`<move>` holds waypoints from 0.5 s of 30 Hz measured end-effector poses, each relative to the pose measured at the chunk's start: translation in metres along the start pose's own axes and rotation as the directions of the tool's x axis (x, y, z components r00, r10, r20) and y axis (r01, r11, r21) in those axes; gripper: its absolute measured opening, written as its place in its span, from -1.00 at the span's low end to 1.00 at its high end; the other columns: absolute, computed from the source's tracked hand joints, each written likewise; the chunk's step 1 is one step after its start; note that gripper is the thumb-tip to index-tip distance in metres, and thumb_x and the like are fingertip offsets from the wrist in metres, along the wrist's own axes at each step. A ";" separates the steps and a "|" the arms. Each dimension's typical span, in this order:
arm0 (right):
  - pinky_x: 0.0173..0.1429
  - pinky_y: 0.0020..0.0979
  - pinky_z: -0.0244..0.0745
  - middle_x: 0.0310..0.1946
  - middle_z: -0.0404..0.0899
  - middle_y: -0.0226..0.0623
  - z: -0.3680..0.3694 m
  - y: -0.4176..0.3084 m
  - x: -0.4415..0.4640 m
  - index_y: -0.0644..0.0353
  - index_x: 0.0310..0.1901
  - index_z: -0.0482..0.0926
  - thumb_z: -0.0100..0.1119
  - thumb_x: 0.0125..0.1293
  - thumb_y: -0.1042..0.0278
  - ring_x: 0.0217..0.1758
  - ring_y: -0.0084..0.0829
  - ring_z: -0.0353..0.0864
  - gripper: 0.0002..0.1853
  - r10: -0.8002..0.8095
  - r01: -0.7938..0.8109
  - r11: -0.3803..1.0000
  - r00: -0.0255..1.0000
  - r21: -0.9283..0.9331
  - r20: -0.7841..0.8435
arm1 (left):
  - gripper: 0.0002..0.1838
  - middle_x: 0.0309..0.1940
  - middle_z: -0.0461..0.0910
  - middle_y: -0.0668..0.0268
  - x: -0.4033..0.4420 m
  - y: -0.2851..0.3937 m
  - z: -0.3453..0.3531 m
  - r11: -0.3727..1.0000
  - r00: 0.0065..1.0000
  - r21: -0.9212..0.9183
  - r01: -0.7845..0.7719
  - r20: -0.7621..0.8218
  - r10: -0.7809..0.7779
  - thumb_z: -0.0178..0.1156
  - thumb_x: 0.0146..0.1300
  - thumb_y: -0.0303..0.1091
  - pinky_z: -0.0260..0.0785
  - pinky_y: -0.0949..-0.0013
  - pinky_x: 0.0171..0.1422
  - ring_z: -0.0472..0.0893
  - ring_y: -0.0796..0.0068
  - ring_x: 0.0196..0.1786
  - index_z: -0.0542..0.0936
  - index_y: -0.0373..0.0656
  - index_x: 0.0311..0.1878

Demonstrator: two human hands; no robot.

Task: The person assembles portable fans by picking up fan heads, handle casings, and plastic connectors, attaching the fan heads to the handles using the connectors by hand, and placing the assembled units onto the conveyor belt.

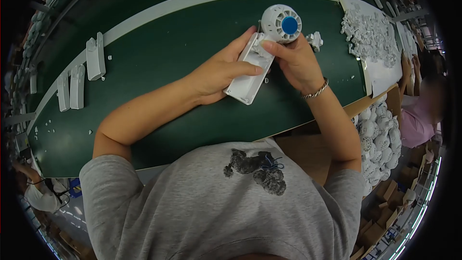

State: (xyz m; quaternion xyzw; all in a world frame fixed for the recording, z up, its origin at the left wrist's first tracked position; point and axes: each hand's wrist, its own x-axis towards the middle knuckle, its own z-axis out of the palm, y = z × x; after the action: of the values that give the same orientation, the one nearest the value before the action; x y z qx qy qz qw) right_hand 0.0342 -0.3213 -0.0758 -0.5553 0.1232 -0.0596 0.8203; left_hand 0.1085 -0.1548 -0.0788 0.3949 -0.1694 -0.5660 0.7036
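Note:
My left hand (222, 71) is closed around a long white plastic handle shell (247, 85), its thumb lying across the open, hollow side. At the shell's upper end sits a round white vented head (270, 18) with a blue disc (289, 25) in its centre. My right hand (297, 63) grips below this head, and its thumb presses where head and shell meet. Its other fingers are partly hidden behind the parts. Just right of the head, a small white plastic part (315, 41) lies on the green table (192, 125).
Several white shells (77, 86) stand at the table's left. On the right, a pile of small white parts (370, 33) covers a pale board (382, 77). Below it, a cardboard box (393, 101) holds many round white heads (378, 139). A person in pink (417, 123) is at far right.

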 end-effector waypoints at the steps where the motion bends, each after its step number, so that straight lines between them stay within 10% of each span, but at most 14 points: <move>1: 0.00 -0.44 0.47 -0.12 0.51 -0.32 0.000 0.001 -0.001 0.23 -0.03 0.37 0.32 0.02 0.59 -0.10 -0.49 0.53 -0.54 -0.007 0.007 1.000 1.000 -0.001 -0.018 | -0.23 0.10 0.36 0.17 -0.002 0.002 0.002 1.000 1.000 -0.004 0.001 -0.008 -0.001 0.13 0.18 -0.47 0.44 0.41 0.00 0.47 0.36 0.06 -0.03 -0.12 0.40; 4: 0.02 -0.42 0.47 -0.12 0.51 -0.29 -0.003 0.002 -0.006 0.25 -0.03 0.35 0.34 -0.02 0.61 -0.11 -0.47 0.54 -0.51 -0.019 0.015 0.998 0.998 -0.056 -0.066 | -0.43 0.05 0.39 0.20 -0.006 0.007 -0.006 0.962 0.987 -0.258 0.087 -0.111 -0.120 0.12 0.21 -0.45 0.41 0.41 0.03 0.48 0.40 0.00 0.19 -0.21 0.28; 9: 0.02 -0.42 0.51 -0.13 0.50 -0.24 0.004 -0.016 -0.022 0.28 0.00 0.31 0.36 -0.06 0.65 -0.07 -0.43 0.55 -0.44 -0.020 0.002 0.972 0.997 -0.235 -0.075 | -0.75 -0.29 0.52 0.27 -0.013 0.007 -0.020 0.803 0.965 0.573 -0.161 -0.079 0.250 0.25 0.15 -0.27 0.38 0.51 -0.12 0.53 0.55 -0.25 0.60 -0.31 -0.29; 15: 0.02 -0.43 0.53 -0.11 0.49 -0.24 0.013 -0.024 -0.028 0.30 0.06 0.26 0.36 -0.07 0.66 -0.06 -0.43 0.55 -0.37 -0.010 -0.010 0.940 0.998 -0.340 -0.057 | -0.77 -0.32 0.53 0.27 -0.013 0.017 -0.025 0.777 0.976 0.609 -0.161 -0.021 0.219 0.24 0.14 -0.29 0.39 0.49 -0.17 0.53 0.54 -0.28 0.62 -0.29 -0.29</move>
State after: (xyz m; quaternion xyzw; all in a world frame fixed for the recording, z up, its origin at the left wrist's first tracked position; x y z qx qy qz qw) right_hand 0.0115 -0.3116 -0.0448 -0.6867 0.1554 -0.0538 0.7081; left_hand 0.1325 -0.1329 -0.0790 0.6044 -0.3479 -0.3900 0.6013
